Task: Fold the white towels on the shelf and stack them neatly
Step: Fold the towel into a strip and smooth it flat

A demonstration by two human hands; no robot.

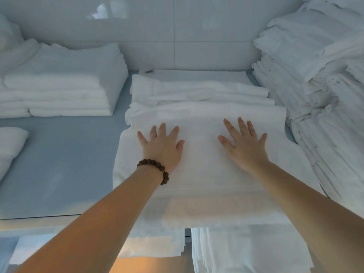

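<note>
A white towel (199, 174) lies spread flat on the pale shelf (59, 164) in the middle of the view, its near edge hanging over the shelf front. My left hand (162, 146), with a brown bead bracelet at the wrist, presses flat on the towel's left part, fingers spread. My right hand (245, 143) presses flat on its right part, fingers spread too. Behind the towel sits a low stack of folded towels (199, 91).
A neat stack of folded towels (65, 89) stands at the back left. A tall, rougher pile of white linen (323, 85) rises on the right, close to the spread towel. Another folded piece (9, 146) lies at the far left. More linen (236, 251) hangs below the shelf edge.
</note>
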